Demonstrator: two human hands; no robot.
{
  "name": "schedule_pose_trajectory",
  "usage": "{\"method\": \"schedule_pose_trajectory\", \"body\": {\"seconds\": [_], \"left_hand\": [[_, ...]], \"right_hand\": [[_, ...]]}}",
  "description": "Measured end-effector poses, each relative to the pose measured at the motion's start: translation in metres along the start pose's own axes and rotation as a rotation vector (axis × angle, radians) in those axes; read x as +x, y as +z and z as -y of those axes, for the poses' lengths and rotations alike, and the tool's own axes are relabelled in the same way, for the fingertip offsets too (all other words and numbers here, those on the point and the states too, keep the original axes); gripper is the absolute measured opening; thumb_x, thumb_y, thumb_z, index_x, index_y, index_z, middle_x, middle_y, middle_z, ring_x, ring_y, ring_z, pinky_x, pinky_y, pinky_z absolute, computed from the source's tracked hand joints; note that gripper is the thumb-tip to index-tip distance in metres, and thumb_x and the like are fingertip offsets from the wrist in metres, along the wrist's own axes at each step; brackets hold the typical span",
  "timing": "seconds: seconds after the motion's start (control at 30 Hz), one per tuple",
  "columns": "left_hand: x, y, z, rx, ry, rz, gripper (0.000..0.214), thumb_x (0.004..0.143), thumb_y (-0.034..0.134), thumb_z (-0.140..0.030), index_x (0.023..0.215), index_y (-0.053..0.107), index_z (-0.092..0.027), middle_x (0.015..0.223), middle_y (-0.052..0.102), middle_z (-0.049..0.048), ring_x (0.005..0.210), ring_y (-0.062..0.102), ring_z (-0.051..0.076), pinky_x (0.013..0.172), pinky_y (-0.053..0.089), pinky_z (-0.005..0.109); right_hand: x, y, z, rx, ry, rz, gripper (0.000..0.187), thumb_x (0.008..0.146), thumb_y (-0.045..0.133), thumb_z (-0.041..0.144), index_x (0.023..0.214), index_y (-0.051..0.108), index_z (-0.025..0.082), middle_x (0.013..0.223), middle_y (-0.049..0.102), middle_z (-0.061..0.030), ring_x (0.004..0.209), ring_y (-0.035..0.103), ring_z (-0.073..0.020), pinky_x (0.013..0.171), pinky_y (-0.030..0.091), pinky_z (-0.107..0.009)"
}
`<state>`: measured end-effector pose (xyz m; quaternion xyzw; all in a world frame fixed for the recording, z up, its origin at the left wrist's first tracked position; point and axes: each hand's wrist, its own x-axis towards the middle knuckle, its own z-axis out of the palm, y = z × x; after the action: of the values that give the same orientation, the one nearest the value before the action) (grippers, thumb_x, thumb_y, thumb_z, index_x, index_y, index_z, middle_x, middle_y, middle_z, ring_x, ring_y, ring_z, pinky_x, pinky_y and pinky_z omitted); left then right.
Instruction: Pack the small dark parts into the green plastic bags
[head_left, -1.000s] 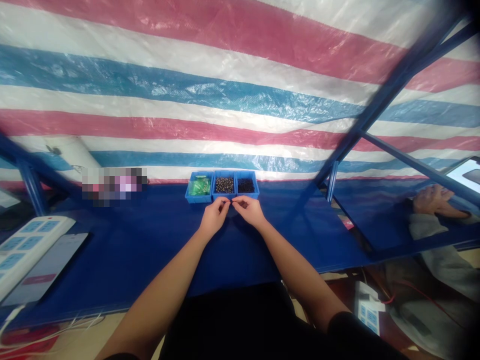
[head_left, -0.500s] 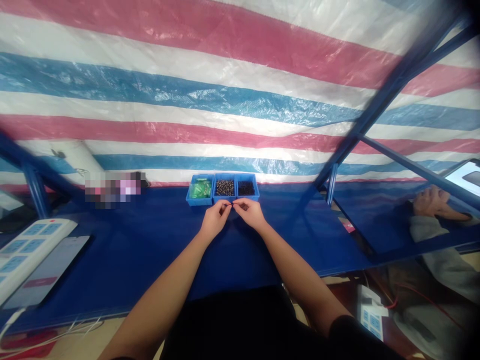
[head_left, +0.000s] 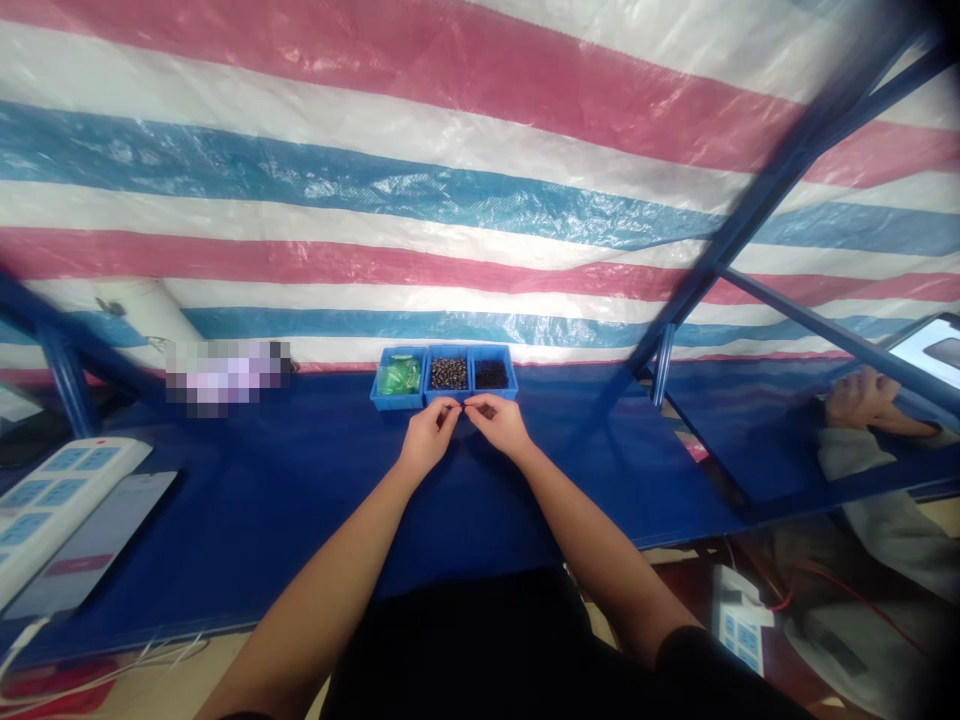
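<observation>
My left hand (head_left: 430, 435) and my right hand (head_left: 498, 424) meet fingertip to fingertip just in front of three blue bins. Both are closed in a pinch; whatever lies between the fingers is too small to make out. The left bin (head_left: 397, 401) holds green plastic packets (head_left: 400, 375). Small dark and brassy pieces (head_left: 449, 374) fill the middle bin (head_left: 448, 395). In the right bin (head_left: 507, 383) lie small black pieces (head_left: 491, 374).
A white power strip (head_left: 75, 475) and a phone (head_left: 97, 545) lie at the left on the blue table (head_left: 300, 520). Blue metal bars (head_left: 720, 250) slant up at the right. Beyond them rest another person's hands (head_left: 862, 397). A striped tarp (head_left: 450, 220) hangs behind.
Both hands stay pinched together in nearly the same place. The whole view has shifted very slightly.
</observation>
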<state>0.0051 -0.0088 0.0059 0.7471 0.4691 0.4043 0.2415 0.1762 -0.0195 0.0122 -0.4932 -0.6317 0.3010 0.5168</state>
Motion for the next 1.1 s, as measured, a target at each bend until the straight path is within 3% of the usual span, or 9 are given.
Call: {"method": "schedule_pose_trajectory", "body": {"seconds": [0.2, 0.4, 0.67, 0.9, 1.1], "left_hand": [[-0.0004, -0.0006, 0.0, 0.016, -0.015, 0.009, 0.029, 0.095, 0.045, -0.046, 0.094, 0.06, -0.021, 0.065, 0.06, -0.0025, 0.06, 0.057, 0.014, 0.064, 0.043, 0.025], [-0.0012, 0.0004, -0.0003, -0.003, -0.02, -0.014, 0.029, 0.092, 0.049, -0.047, 0.104, 0.059, -0.022, 0.064, 0.058, -0.0044, 0.057, 0.055, 0.013, 0.062, 0.043, 0.024], [-0.0008, -0.0019, -0.003, 0.01, -0.014, 0.01, 0.029, 0.094, 0.045, -0.046, 0.095, 0.061, -0.022, 0.066, 0.061, -0.0025, 0.06, 0.057, 0.013, 0.063, 0.044, 0.024], [-0.0014, 0.0, -0.0029, -0.019, -0.01, -0.022, 0.03, 0.091, 0.05, -0.046, 0.108, 0.058, -0.022, 0.065, 0.058, -0.0046, 0.058, 0.055, 0.013, 0.063, 0.044, 0.024], [-0.0013, 0.0003, -0.0015, 0.005, -0.004, -0.025, 0.026, 0.092, 0.049, -0.044, 0.099, 0.06, -0.022, 0.063, 0.055, -0.0047, 0.056, 0.052, 0.012, 0.06, 0.041, 0.024]], "right_hand": [[-0.0002, 0.0001, 0.0002, 0.017, 0.002, 0.007, 0.021, 0.079, 0.064, 0.032, 0.093, 0.074, 0.019, 0.088, 0.075, -0.0057, 0.071, 0.067, -0.0167, 0.07, 0.055, -0.03], [0.0009, -0.0003, -0.0015, 0.013, -0.003, -0.005, 0.021, 0.079, 0.064, 0.032, 0.092, 0.074, 0.018, 0.088, 0.075, -0.0061, 0.071, 0.068, -0.0171, 0.068, 0.055, -0.03], [0.0003, -0.0004, 0.0013, 0.01, -0.008, 0.001, 0.021, 0.079, 0.064, 0.032, 0.092, 0.074, 0.019, 0.088, 0.075, -0.0058, 0.071, 0.067, -0.0172, 0.069, 0.055, -0.03], [0.0005, -0.0009, -0.0005, 0.016, -0.003, -0.003, 0.022, 0.08, 0.064, 0.034, 0.092, 0.074, 0.019, 0.088, 0.075, -0.0055, 0.072, 0.067, -0.0172, 0.07, 0.056, -0.03], [-0.0003, -0.0011, 0.0002, 0.024, -0.001, 0.011, 0.021, 0.079, 0.064, 0.034, 0.092, 0.074, 0.019, 0.089, 0.074, -0.006, 0.072, 0.068, -0.0176, 0.071, 0.056, -0.031]]}}
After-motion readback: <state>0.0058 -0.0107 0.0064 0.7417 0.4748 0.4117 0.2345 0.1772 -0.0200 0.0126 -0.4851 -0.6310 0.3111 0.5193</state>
